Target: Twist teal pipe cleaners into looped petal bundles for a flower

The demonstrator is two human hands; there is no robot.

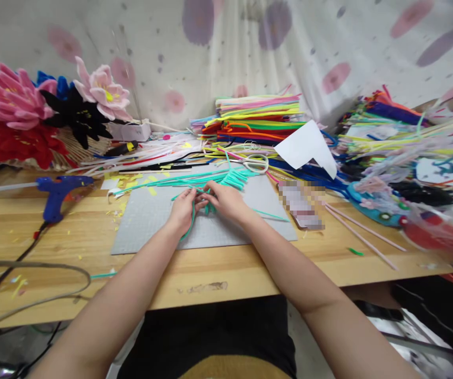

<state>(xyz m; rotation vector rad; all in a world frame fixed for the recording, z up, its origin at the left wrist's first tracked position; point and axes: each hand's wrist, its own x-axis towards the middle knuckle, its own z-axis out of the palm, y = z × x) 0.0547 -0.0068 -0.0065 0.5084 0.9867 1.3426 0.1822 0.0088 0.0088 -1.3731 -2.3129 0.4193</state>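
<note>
Over a grey board (139, 226) my left hand (184, 209) and my right hand (222, 199) meet, fingertips close together. Both are closed on a teal pipe cleaner (191, 221), one end of which curves down below my left hand. Short teal pieces show beneath the fingers, partly hidden by them. Just beyond my right hand lies a cluster of bent teal pipe cleaners (234, 178). Straight teal pipe cleaners (159, 181) are spread along the board's far edge. White-handled scissors (258, 163) seem to rest behind them.
A blue glue gun (58, 195) with its cord lies at left, below fuzzy flowers (21, 100). Bundles of coloured pipe cleaners (258, 113) are stacked at the back. A phone (301, 205) lies right of the board, near pink stems (364, 237) and a white paper piece (309, 150).
</note>
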